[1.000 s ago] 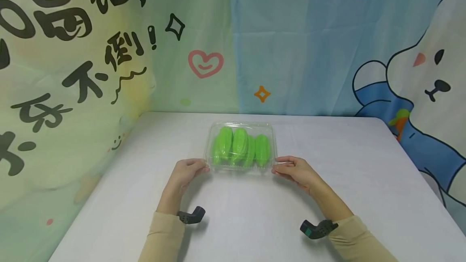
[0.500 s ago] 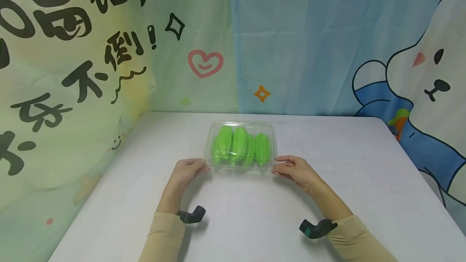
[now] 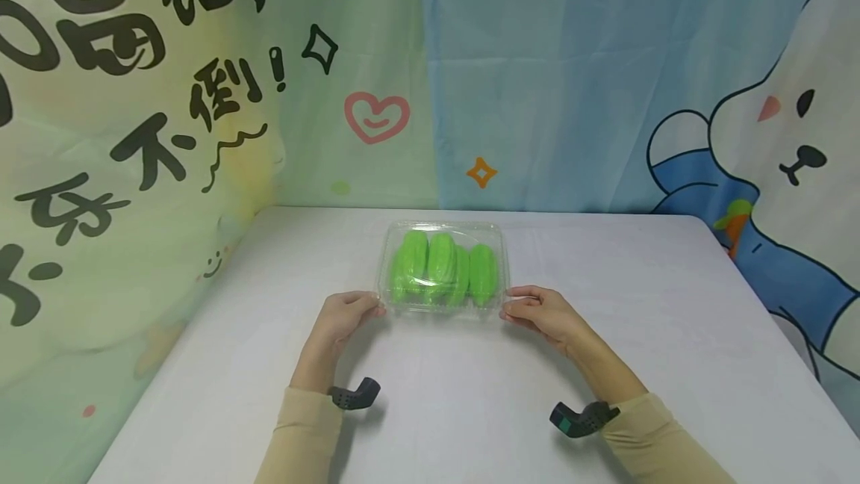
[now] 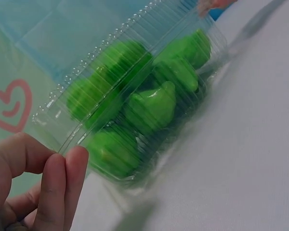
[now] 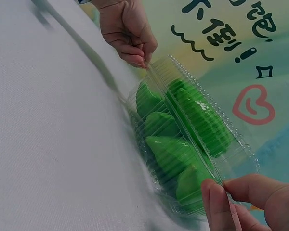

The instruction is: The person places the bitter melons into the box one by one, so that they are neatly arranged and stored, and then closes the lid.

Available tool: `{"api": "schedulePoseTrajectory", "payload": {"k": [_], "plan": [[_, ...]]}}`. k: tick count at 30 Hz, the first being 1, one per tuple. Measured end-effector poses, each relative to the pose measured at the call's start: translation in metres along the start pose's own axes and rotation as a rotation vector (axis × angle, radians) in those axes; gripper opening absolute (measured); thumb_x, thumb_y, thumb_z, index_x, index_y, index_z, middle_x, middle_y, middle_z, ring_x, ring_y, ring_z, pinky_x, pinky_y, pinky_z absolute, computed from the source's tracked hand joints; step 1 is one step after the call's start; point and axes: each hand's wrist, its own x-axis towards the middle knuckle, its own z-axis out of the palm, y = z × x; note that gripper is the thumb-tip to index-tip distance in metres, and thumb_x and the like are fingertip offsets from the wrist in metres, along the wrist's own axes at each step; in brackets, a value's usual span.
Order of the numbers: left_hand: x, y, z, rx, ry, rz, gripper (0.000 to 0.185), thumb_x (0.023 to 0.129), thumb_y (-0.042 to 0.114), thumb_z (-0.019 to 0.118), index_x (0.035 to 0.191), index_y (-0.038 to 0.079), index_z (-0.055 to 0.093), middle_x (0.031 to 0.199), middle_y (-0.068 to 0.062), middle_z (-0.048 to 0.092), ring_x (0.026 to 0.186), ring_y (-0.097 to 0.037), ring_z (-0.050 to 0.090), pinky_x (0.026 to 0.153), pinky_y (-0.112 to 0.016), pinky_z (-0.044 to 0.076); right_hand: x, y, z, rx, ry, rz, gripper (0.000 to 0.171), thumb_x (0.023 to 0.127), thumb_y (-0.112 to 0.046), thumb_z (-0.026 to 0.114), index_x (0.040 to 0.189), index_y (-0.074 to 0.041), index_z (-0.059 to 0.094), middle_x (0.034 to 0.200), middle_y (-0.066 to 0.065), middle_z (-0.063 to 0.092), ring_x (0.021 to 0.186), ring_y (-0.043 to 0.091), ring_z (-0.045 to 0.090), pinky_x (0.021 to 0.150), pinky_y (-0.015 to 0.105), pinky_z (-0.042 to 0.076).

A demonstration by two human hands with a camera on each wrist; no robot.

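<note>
A clear plastic clamshell box (image 3: 443,303), its lid down, stands on the table in the head view. Inside lie several long, ridged, bright green pieces (image 3: 441,264) that look like vegetables or fruit. My left hand (image 3: 346,316) pinches the rim at the box's near left corner between thumb and fingers. At the near right corner, my right hand (image 3: 546,317) grips the same rim in a like pinch. The left wrist view shows the box (image 4: 70,139) tilted across the picture, with the left fingers (image 4: 53,178) on its flange. In the right wrist view the right fingers (image 5: 219,202) hold the opposite end.
A white-covered table (image 3: 450,409) spreads around the box. Behind it hangs a printed cloth backdrop (image 3: 537,81) with lettering, hearts and a cartoon bear. Black wrist-worn cameras (image 3: 356,394) sit at both cuffs, over beige sleeves (image 3: 298,435).
The head view has shifted very slightly. Both hands stay at the box's near corners, and the box keeps its place.
</note>
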Motion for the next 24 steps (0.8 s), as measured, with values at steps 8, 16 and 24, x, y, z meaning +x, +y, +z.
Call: {"api": "schedulePoseTrajectory", "payload": {"k": [8, 16, 24], "plan": [[0.0019, -0.0023, -0.0013, 0.003, -0.003, 0.003, 0.032, 0.087, 0.017, 0.063, 0.112, -0.003, 0.065, 0.089, -0.006, 0.073, 0.092, -0.016, 0.066, 0.105, -0.042, 0.044, 0.0012, -0.0027, 0.0010, -0.007, -0.001, 0.010, 0.054, 0.092, -0.005, 0.059, 0.137, 0.013, 0.035, 0.093, 0.003, 0.069, 0.084, 0.006, 0.069, 0.081, 0.019, 0.056], [0.0017, -0.0057, 0.0007, -0.041, 0.000, 0.021, 0.034, 0.088, 0.019, 0.064, 0.114, -0.003, 0.065, 0.090, -0.006, 0.073, 0.088, -0.012, 0.067, 0.104, -0.040, 0.045, 0.0001, -0.0006, -0.0021, 0.008, -0.021, -0.002, 0.058, 0.092, -0.007, 0.060, 0.140, 0.012, 0.033, 0.094, 0.000, 0.070, 0.087, 0.004, 0.068, 0.083, 0.019, 0.055], [-0.0007, -0.0037, 0.0022, -0.094, 0.008, 0.027, 0.032, 0.089, 0.017, 0.064, 0.114, -0.003, 0.065, 0.091, -0.007, 0.073, 0.082, -0.010, 0.069, 0.100, -0.035, 0.049, -0.0028, -0.0007, -0.0052, 0.021, -0.057, -0.011, 0.061, 0.092, -0.008, 0.061, 0.141, 0.012, 0.031, 0.098, -0.001, 0.071, 0.090, 0.004, 0.068, 0.088, 0.021, 0.054]]}}
